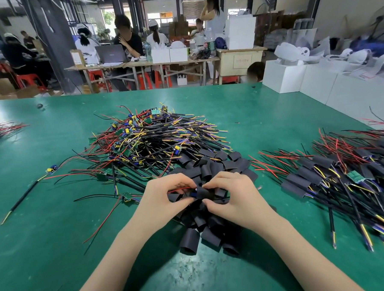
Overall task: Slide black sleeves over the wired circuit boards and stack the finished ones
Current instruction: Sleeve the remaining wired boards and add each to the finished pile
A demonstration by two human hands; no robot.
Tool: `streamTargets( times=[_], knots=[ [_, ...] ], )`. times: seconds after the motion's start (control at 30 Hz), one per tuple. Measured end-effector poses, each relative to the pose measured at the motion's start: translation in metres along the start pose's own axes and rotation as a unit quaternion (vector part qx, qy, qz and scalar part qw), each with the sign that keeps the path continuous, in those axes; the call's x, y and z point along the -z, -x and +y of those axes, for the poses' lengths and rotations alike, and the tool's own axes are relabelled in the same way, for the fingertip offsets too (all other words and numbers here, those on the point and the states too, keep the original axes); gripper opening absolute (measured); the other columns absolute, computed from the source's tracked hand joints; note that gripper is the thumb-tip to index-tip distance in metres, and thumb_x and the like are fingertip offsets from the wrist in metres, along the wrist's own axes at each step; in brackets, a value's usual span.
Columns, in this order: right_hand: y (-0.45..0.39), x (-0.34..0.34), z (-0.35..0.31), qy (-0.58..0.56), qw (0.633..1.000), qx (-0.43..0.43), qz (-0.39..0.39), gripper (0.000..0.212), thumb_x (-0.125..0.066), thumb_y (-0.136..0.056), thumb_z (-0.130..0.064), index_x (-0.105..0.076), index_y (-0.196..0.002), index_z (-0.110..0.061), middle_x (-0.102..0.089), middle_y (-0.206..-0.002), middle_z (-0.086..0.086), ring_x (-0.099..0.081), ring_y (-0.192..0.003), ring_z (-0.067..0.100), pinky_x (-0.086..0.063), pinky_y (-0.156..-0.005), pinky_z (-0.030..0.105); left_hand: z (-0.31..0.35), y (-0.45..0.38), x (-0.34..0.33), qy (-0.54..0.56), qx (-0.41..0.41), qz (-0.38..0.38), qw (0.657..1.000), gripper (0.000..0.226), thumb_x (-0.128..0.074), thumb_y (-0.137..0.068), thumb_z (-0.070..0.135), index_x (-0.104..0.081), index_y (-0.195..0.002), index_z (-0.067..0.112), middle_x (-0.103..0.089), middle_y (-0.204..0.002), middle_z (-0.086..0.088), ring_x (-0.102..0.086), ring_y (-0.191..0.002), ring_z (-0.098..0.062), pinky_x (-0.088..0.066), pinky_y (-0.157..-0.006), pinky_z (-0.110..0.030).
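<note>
Our left hand [165,196] pinches a wired board [194,193], our right hand [230,195] grips a sleeve [203,192]; wires may snag between them.

We see matt black sleeves [204,229], soft and rubbery-looking, glossy plastic-coated wires [163,133], and a smooth green table mat [57,230] with a dull sheen.
</note>
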State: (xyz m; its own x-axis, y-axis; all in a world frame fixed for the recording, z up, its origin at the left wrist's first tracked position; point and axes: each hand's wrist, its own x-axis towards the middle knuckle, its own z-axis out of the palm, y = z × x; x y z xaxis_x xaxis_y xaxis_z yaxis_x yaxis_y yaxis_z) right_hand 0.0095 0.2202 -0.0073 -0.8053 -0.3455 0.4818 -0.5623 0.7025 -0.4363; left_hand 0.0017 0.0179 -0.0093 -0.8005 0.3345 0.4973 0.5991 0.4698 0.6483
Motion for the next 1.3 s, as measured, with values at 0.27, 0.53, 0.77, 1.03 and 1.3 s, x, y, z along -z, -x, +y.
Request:
streamTargets(
  times=[0.27, 0.53, 0.77, 1.03, 1.3],
  knots=[
    [-0.001, 0.001, -0.003, -0.033, 0.999, -0.007, -0.001, 0.022, -0.076, -0.073, -0.022, -0.075, -0.093, -0.014, -0.068, -0.086, -0.002, -0.063, -0.081, 0.014, -0.049, -0.078, 0.036, -0.002, 0.001, -0.004, 0.023, -0.001, 0.011, 1.000, 0.026, -0.079, -0.072, -0.005, -0.073, -0.092, 0.010, -0.073, -0.087, 0.007, -0.070, -0.081, -0.003, -0.054, -0.077, -0.015],
    [-0.001, 0.001, -0.003, -0.049, 0.999, -0.007, 0.014, 0.020, -0.075, -0.073, -0.020, -0.075, -0.092, -0.016, -0.067, -0.083, -0.002, -0.061, -0.077, 0.012, -0.050, -0.074, 0.032, -0.014, -0.001, -0.002, 0.148, 0.117, -0.033, 0.981, 0.034, -0.072, -0.079, -0.008, -0.073, -0.100, 0.018, -0.077, -0.095, 0.005, -0.073, -0.091, -0.011, -0.055, -0.082, -0.020],
    [0.001, 0.001, 0.000, 0.022, 0.999, 0.035, 0.029, 0.025, -0.077, -0.075, -0.019, -0.074, -0.099, -0.014, -0.067, -0.092, -0.002, -0.061, -0.087, 0.018, -0.044, -0.081, 0.030, -0.014, 0.001, -0.006, 0.261, 0.196, -0.037, 0.944, 0.012, -0.071, -0.083, -0.003, -0.073, -0.086, 0.008, -0.076, -0.084, -0.014, -0.075, -0.077, -0.028, -0.059, -0.067, -0.025],
    [0.002, -0.001, 0.000, 0.036, 0.997, 0.062, 0.021, 0.026, -0.079, -0.071, -0.018, -0.074, -0.096, -0.012, -0.067, -0.089, -0.001, -0.061, -0.082, 0.022, -0.044, -0.077, 0.030, -0.017, 0.000, -0.006, 0.230, 0.205, -0.028, 0.951, 0.006, -0.070, -0.084, -0.004, -0.071, -0.082, 0.002, -0.075, -0.076, -0.012, -0.074, -0.070, -0.026, -0.057, -0.061, -0.023],
    [-0.001, 0.000, 0.005, 0.055, 0.993, 0.098, 0.026, 0.027, -0.076, -0.079, -0.016, -0.071, -0.105, -0.011, -0.065, -0.096, 0.001, -0.059, -0.086, 0.028, -0.050, -0.075, 0.041, -0.015, 0.000, -0.009, 0.223, 0.158, 0.002, 0.962, 0.008, -0.070, -0.084, -0.004, -0.071, -0.080, 0.003, -0.074, -0.073, -0.013, -0.072, -0.065, -0.023, -0.057, -0.061, -0.024]
  ],
)
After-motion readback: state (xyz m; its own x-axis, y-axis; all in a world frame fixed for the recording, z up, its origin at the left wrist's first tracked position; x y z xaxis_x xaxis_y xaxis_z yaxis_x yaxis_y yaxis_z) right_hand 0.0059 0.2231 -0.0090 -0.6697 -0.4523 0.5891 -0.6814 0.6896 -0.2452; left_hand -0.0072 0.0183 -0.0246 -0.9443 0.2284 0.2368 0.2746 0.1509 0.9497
